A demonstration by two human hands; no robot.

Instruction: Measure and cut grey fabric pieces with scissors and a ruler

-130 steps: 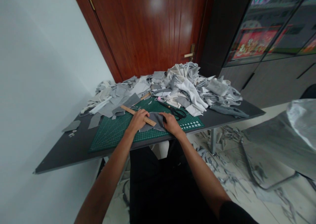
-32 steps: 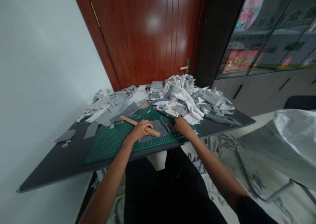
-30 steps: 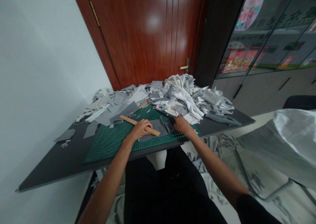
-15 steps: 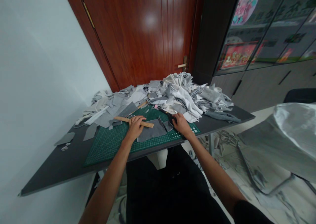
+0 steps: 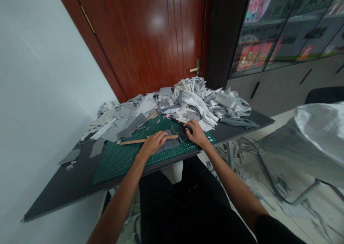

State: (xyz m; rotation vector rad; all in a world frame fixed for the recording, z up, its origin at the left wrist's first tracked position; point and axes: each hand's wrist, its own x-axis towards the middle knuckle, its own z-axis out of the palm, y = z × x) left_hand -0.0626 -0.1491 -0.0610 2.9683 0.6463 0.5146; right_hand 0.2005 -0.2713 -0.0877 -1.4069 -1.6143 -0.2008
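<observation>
A narrow wooden ruler (image 5: 133, 141) lies across a piece of grey cloth (image 5: 168, 146) on the green cutting mat (image 5: 115, 161). My left hand (image 5: 153, 143) is on the ruler, fingers bent over it and pressing it against the cloth. To the right, my right hand (image 5: 196, 132) has its fingers curled round a black-handled tool (image 5: 189, 129); its exact kind is hard to make out. A small dark grey scrap (image 5: 182, 136) lies between the ruler's right end and that hand.
A large heap of grey and white cloth scraps (image 5: 199, 100) covers the back of the dark table (image 5: 53, 190). Another wooden strip (image 5: 153, 115) lies by the heap. A plastic-covered chair (image 5: 303, 140) stands at the right, with scraps on the floor.
My left hand has moved right and slightly down with the ruler, which now lies tilted the other way over the cloth. My right hand has lifted slightly, showing the black handle. The view has shifted slightly.
</observation>
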